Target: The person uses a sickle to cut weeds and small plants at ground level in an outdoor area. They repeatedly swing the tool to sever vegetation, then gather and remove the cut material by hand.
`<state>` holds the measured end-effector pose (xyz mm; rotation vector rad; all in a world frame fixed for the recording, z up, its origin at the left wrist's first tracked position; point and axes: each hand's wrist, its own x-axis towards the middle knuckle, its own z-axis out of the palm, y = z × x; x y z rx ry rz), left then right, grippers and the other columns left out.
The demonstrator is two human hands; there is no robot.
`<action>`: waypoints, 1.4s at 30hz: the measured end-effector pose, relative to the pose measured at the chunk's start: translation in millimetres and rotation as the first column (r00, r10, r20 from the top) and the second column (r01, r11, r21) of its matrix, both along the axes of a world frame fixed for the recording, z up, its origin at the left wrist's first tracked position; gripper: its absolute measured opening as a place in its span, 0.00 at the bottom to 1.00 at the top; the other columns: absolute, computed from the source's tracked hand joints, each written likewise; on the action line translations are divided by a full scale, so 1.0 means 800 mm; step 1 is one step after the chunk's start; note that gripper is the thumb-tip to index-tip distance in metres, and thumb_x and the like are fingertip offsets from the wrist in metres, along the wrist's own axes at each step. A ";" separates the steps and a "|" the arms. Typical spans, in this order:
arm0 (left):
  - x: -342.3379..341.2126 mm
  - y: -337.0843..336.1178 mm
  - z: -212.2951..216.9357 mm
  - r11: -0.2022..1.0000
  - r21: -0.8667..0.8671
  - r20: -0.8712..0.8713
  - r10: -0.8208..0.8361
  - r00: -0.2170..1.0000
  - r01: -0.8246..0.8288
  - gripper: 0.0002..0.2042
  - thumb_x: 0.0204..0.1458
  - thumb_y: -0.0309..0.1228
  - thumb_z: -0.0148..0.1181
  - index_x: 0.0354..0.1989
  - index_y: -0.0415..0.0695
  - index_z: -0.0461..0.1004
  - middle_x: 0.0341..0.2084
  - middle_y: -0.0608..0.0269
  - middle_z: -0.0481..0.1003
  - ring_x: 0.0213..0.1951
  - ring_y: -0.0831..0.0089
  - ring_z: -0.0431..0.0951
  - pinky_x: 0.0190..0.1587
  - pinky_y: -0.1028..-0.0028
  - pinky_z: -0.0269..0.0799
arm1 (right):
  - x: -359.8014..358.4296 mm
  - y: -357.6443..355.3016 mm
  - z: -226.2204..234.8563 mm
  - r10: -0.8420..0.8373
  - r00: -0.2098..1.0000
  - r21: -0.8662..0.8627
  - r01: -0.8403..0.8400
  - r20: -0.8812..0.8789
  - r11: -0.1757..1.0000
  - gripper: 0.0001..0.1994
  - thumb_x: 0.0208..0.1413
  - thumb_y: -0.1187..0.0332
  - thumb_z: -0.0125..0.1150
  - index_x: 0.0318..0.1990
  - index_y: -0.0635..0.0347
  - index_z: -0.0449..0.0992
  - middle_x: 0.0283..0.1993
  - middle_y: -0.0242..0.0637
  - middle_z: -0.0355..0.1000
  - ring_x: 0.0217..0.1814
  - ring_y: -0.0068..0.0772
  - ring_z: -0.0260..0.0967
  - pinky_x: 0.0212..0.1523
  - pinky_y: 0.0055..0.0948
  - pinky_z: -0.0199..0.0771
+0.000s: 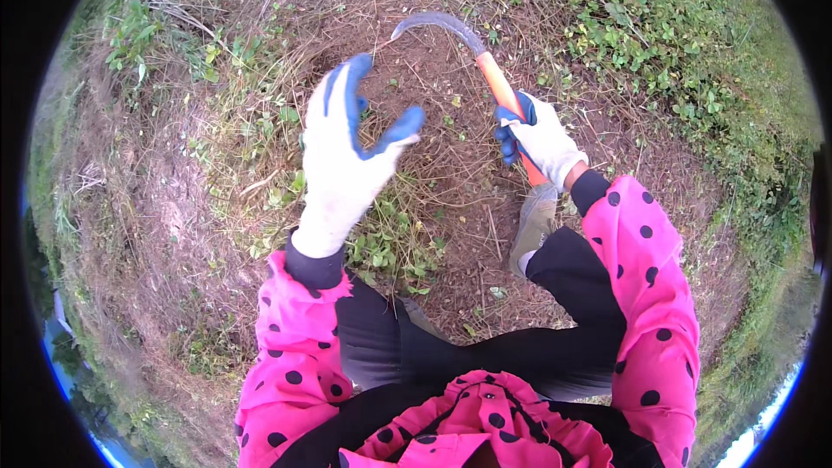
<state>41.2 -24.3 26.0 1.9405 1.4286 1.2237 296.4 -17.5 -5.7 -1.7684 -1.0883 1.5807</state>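
My right hand [539, 137], in a white glove with blue coating, is wrapped round the orange handle [497, 81] of a sickle. The sickle's curved grey blade [439, 21] reaches forward and hooks over to the left, its tip close to the soil. My left hand [351, 143], gloved the same way, is held over the ground left of the blade. Its thumb and fingers are spread, with nothing between them. Pulled-up dry stems and weeds [260, 130] lie beside and below the left hand.
Bare brown soil [416, 78] with dry litter spreads between my hands. Low green plants [650, 35] grow thickly at the far right. A leafy clump [394, 238] stands just ahead of my left knee. My right shoe [535, 224] rests below the sickle handle.
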 end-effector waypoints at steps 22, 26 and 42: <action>-0.023 0.009 -0.241 0.894 -0.130 -0.843 -0.327 0.426 0.429 0.30 0.39 0.32 0.57 0.53 0.36 0.59 0.35 0.50 0.69 0.40 0.58 0.70 0.45 0.63 0.65 | -0.139 -0.315 -0.277 -0.302 0.894 -0.085 0.347 0.331 0.934 0.14 0.48 0.63 0.56 0.39 0.58 0.66 0.23 0.44 0.68 0.24 0.41 0.70 0.25 0.35 0.68; -0.060 -0.013 -0.202 0.837 -0.496 -0.691 -0.542 0.478 0.232 0.23 0.41 0.37 0.59 0.47 0.41 0.65 0.33 0.53 0.72 0.39 0.58 0.72 0.40 0.64 0.67 | -0.105 -0.443 -0.278 -0.192 0.813 -0.043 0.257 0.550 0.965 0.18 0.45 0.65 0.59 0.43 0.61 0.65 0.23 0.44 0.68 0.24 0.47 0.67 0.28 0.37 0.69; -0.180 -0.017 -0.271 0.871 -0.484 -0.242 -0.221 0.945 0.080 0.16 0.43 0.35 0.65 0.38 0.40 0.73 0.26 0.54 0.75 0.27 0.66 0.76 0.29 0.72 0.70 | -0.102 -0.444 -0.258 0.008 0.778 -0.177 0.133 0.628 0.975 0.24 0.44 0.58 0.59 0.48 0.59 0.63 0.37 0.55 0.68 0.41 0.58 0.65 0.43 0.46 0.64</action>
